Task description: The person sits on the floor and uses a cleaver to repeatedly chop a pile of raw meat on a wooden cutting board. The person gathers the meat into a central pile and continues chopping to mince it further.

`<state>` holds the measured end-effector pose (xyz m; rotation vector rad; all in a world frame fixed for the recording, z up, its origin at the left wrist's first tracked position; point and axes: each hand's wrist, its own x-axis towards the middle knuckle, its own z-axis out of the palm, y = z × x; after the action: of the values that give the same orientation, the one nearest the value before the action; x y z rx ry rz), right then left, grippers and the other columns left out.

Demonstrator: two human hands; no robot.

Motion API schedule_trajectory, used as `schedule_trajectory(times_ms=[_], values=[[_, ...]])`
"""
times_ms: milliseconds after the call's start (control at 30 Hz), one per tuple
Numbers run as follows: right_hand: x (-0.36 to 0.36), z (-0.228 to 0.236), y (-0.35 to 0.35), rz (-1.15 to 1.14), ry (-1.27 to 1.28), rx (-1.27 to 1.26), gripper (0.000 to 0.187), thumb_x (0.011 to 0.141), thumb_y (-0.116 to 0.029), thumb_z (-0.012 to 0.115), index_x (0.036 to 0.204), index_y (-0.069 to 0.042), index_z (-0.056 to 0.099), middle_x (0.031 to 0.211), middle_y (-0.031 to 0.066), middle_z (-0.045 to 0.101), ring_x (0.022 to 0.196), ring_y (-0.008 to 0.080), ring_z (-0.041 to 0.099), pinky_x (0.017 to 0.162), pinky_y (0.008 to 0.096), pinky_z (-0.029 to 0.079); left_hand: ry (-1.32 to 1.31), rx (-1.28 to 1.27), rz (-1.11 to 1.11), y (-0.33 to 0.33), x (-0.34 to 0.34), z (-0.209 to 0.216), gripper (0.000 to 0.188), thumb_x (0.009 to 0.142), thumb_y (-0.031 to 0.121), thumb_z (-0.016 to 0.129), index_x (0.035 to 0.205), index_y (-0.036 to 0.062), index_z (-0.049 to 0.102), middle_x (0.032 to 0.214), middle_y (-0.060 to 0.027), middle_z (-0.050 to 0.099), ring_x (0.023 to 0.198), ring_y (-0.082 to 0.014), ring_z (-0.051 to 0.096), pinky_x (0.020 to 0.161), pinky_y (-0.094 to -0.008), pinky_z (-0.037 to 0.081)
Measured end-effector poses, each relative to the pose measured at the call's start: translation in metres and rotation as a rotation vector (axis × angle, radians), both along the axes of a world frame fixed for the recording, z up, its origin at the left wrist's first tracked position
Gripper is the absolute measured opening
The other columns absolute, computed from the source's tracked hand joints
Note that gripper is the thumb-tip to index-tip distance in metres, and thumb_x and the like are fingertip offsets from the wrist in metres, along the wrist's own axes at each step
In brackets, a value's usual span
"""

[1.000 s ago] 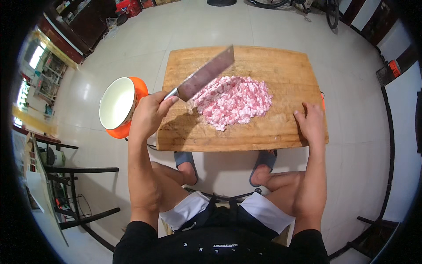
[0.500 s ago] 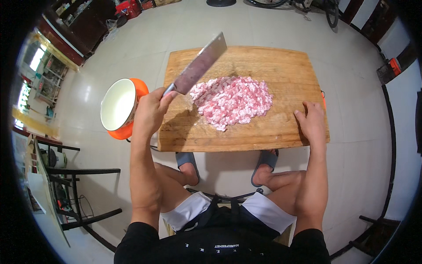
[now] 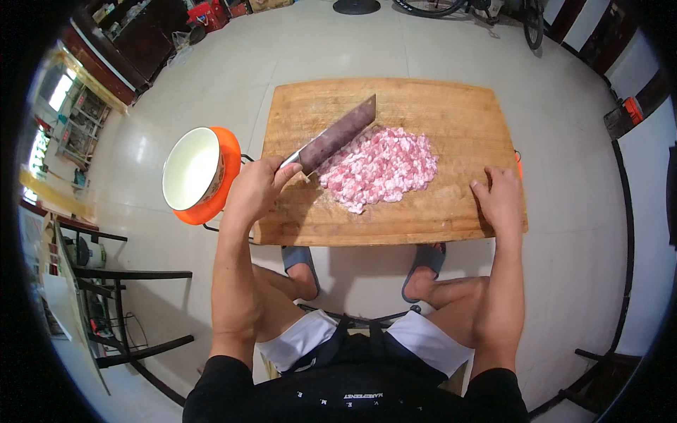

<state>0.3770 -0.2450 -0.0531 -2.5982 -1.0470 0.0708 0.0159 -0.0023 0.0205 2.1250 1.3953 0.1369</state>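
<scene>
Meat point(image 3: 381, 169), pink and white, chopped small, lies in one heap near the middle of the wooden board point(image 3: 437, 102); clock readings taken from the board's centre, 12 being away from me. Left hand point(image 3: 255, 189), between 8 and 9 o'clock, is closed round the handle of the knife point(image 3: 342, 134). Blade broad, streaked, pointing to about 2, over the heap's 10 o'clock fringe; cannot tell whether it touches. Right hand point(image 3: 498, 201) sits between 3 and 4, near the board's edge, fingers loosely apart, holding nothing.

Risks, as I judge them. Wet or greasy fingers could let the handle twist in my grip; a dropped knife might go over the near edge toward my slippers point(image 3: 295, 255), at 7:30 and between 5 and 6. A wide chop could scatter bits off the heap; a few crumbs point(image 3: 305, 178) lie loose by the handle. Leaning hard with the right hand could rock the board, since I cannot see what bears it. A careless backswing of the left hand might knock the bowl point(image 3: 189, 169) at 9 o'clock.

Containers. Bowl: cream inside, against an orange stand point(image 3: 231, 151), only bare lining visible. Dark basket point(image 3: 619, 123) between 2 and 3, something orange-red point(image 3: 634, 108) at its top; rest unclear. Red box point(image 3: 206, 13) between 10 and 11; contents too small to tell.
</scene>
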Motion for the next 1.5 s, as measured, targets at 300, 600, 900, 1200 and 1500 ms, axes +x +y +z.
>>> schedule_trajectory(times_ms=[300, 600, 900, 1200, 1500], values=[[-0.002, 0.004, 0.003, -0.015, 0.027, 0.006, 0.053, 0.094, -0.029, 0.079, 0.137, 0.001, 0.066, 0.135, 0.0187, 0.060, 0.129, 0.0380, 0.056, 0.108, 0.0475, 0.049, -0.272, 0.074, -0.026, -0.004, -0.015, -0.004, 0.042, 0.107, 0.038, 0.067, 0.094, -0.0025, 0.066, 0.067, -0.0124, 0.057, 0.060, -0.0227, 0.051, 0.060, -0.0407, 0.045], [-0.004, 0.002, -0.001, -0.008, 0.006, 0.011, 0.054, 0.094, -0.028, 0.079, 0.138, 0.001, 0.066, 0.135, 0.0192, 0.061, 0.127, 0.0393, 0.057, 0.108, 0.0483, 0.049, -0.234, 0.075, -0.117, -0.010, -0.012, 0.000, 0.033, 0.108, 0.028, 0.065, 0.096, -0.0025, 0.066, 0.067, -0.0037, 0.053, 0.062, -0.0146, 0.047, 0.059, -0.0356, 0.042], [-0.002, 0.000, -0.002, 0.006, -0.005, 0.004, 0.054, 0.095, -0.030, 0.079, 0.138, 0.000, 0.066, 0.135, 0.0193, 0.062, 0.128, 0.0398, 0.056, 0.108, 0.0490, 0.049, -0.069, 0.182, -0.167, -0.017, -0.002, -0.004, 0.041, 0.105, 0.037, 0.069, 0.096, -0.0027, 0.068, 0.070, -0.0181, 0.059, 0.065, -0.0304, 0.055, 0.063, -0.0447, 0.047], [-0.003, -0.002, 0.002, 0.004, -0.005, 0.020, 0.055, 0.094, -0.030, 0.079, 0.139, 0.000, 0.066, 0.135, 0.0188, 0.060, 0.127, 0.0394, 0.056, 0.109, 0.0491, 0.049, 0.049, 0.226, -0.259, -0.017, 0.001, -0.011, 0.046, 0.103, 0.047, 0.070, 0.100, 0.0013, 0.073, 0.077, -0.0232, 0.066, 0.071, -0.0432, 0.063, 0.066, -0.0503, 0.048], [-0.004, 0.002, 0.005, -0.001, 0.007, 0.025, 0.055, 0.094, -0.030, 0.080, 0.138, 0.000, 0.066, 0.134, 0.0193, 0.061, 0.127, 0.0397, 0.057, 0.108, 0.0490, 0.049, -0.159, 0.185, -0.194, -0.020, -0.003, -0.008, 0.046, 0.104, 0.042, 0.069, 0.102, -0.0031, 0.067, 0.075, -0.0246, 0.062, 0.068, -0.0423, 0.061, 0.067, -0.0486, 0.048]])
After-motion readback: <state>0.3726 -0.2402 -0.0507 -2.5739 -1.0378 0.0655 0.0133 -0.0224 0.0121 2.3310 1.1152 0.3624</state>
